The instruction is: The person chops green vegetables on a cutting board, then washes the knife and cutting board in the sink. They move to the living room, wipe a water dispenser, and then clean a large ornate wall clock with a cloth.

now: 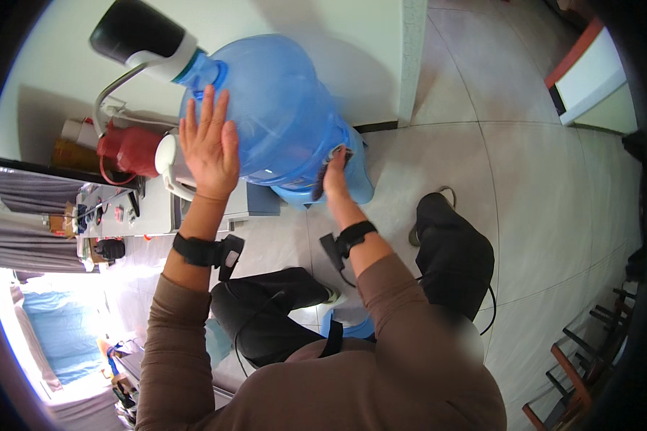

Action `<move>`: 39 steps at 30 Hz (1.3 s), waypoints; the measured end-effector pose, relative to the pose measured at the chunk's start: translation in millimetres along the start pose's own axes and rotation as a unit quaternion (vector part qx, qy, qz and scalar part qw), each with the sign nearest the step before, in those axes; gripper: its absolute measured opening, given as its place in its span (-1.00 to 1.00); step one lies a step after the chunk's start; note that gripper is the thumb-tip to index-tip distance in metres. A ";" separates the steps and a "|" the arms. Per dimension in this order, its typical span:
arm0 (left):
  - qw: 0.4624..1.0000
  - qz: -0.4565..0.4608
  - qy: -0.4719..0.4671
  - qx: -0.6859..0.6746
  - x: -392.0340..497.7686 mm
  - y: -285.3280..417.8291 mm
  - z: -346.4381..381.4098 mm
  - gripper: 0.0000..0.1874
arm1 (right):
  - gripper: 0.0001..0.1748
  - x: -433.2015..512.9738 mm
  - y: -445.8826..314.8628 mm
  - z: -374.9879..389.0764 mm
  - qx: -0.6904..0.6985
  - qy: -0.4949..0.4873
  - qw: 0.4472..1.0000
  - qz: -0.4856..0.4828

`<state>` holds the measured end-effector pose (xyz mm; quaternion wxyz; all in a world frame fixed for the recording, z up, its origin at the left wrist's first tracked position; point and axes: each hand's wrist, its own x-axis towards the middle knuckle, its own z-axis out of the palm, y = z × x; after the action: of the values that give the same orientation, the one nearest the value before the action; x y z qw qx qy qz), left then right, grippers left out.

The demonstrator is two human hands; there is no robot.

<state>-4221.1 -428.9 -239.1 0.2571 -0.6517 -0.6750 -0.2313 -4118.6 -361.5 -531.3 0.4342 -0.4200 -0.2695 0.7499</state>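
Observation:
A large blue plastic water bottle [275, 102] rests on a light-blue plastic stool [358, 167] beside the wall. On its neck sits a black-and-white electric water pump [145, 43] with a curved metal spout. My left hand [211, 143] is raised near the bottle's neck, fingers extended and palm showing, with nothing in it; whether it touches the bottle cannot be told. Low on the bottle, by the stool, my right hand [335, 172] holds a dark cloth [319, 183] against the side. Part of the cloth is hidden behind the hand.
A red kettle [135, 151] and a white jug [167, 156] stand left of the bottle, near a desk with a monitor [32, 188]. A blue stool [350, 323] is beneath me. Wooden chair parts [571, 372] lie at the lower right; a doorway edge [411, 64] rises beyond the bottle.

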 end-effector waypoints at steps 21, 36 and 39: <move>0.999 0.038 -0.005 0.019 0.0 -2.7 0.2 -0.46 | -0.26 63.1 -105.8 -21.6 -0.226 -0.188 0.955 -0.040; 0.999 0.048 0.011 0.015 3.2 -7.4 6.5 -0.47 | -0.37 -99.7 10.3 14.4 -0.219 0.062 0.960 -0.162; 0.998 0.039 0.007 0.038 -5.6 -11.4 2.1 -0.47 | -0.44 -93.9 -2.6 -24.6 -0.194 0.097 0.974 -0.064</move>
<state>-4232.5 -432.3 -244.0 0.2957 -0.6658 -0.6553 -0.1996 -4070.8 -441.7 -504.5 0.4157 -0.5487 -0.3934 0.6094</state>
